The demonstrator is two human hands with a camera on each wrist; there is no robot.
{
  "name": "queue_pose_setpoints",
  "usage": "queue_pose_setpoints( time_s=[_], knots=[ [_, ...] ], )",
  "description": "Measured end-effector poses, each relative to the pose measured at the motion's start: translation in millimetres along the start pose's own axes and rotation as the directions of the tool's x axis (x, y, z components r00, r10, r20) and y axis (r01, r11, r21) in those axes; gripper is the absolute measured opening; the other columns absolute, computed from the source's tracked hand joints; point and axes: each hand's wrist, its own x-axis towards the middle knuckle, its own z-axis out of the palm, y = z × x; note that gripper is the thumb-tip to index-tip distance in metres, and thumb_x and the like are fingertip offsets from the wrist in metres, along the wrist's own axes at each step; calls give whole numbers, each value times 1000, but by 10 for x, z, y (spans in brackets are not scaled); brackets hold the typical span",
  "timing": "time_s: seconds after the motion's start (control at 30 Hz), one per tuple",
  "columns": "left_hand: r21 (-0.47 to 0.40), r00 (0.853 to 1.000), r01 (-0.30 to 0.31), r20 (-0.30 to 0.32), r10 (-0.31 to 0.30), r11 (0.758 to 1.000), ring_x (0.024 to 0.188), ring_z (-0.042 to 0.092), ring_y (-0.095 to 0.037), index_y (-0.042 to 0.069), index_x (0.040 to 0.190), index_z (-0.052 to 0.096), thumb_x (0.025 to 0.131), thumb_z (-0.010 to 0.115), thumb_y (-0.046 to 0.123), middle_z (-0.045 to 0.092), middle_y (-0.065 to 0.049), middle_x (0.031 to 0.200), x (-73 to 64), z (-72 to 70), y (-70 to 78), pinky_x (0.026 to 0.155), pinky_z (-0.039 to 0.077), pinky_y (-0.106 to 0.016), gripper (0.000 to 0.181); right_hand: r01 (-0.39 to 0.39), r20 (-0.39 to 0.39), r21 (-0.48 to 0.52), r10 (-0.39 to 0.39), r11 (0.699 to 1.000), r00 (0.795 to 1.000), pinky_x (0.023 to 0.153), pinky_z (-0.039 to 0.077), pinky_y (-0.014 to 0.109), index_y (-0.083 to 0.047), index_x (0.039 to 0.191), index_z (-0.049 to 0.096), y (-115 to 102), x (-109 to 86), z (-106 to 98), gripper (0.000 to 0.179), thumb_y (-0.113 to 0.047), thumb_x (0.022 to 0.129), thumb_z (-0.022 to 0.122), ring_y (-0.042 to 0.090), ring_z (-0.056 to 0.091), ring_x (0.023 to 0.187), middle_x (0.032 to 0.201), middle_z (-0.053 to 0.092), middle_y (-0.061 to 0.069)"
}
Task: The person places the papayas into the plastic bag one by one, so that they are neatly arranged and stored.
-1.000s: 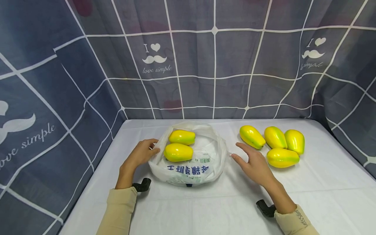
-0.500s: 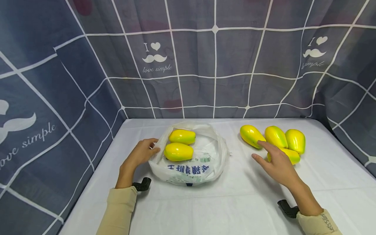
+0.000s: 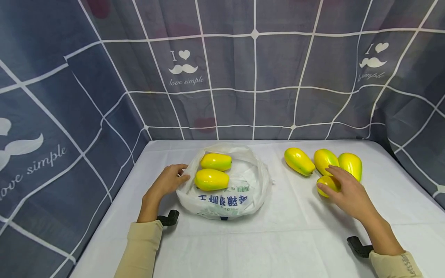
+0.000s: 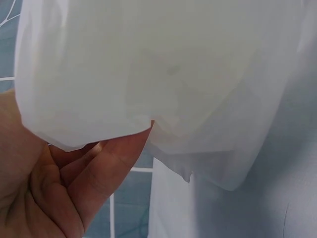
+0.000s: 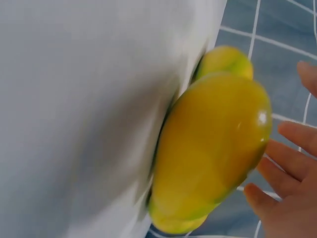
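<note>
A white plastic bag with blue print stands open on the table, two yellow-green papayas lying inside it. My left hand holds the bag's left rim; in the left wrist view the plastic covers part of the fingers. My right hand hovers over the front papaya of the group on the right, thumb and fingers spread. In the right wrist view this papaya lies just beyond the fingers, and no grip shows.
Three more papayas lie behind and beside it: one at left, one in the middle, one at right. A white cloth covers the table. Grey checked curtains stand behind and at the sides.
My right hand has moved right, from beside the bag to over the front papaya. My left hand and the bag have stayed in place.
</note>
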Motion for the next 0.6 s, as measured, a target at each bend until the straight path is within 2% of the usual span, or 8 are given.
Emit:
queue_pose_setpoints(
  time_s=[0.2,0.3,0.47,0.6],
  knots=[
    [0,1000,9,2,-9,1000,92,61,-28,-1,132,59,97,62,17,65,-18,107,-6,-11,20,78,51,-42,39,-40,78,-21,41,999,996,96,27,70,8,136,50,132,-23,-21,64,-36,93,68,56,35,127,139,42,36],
    [0,1000,13,5,-13,1000,93,61,-28,-1,133,58,97,62,17,64,-18,108,-5,-16,33,79,51,-42,40,-62,128,-44,67,997,990,96,27,71,8,140,46,160,-39,-31,69,-40,94,66,58,34,127,140,39,37],
    [-3,1000,22,4,-22,1000,94,60,-29,0,133,59,97,62,17,64,-19,109,-8,-27,39,79,51,-42,40,-52,175,-95,68,994,982,94,26,72,8,143,42,174,-33,-58,75,-43,93,65,59,33,125,140,39,38],
    [-6,1000,25,5,-25,1000,93,60,-28,0,132,59,97,62,17,64,-17,108,-14,-21,33,78,51,-42,39,-30,183,-132,54,991,982,91,26,72,7,144,42,186,-47,-54,76,-42,92,67,57,36,122,138,43,36]
  ],
)
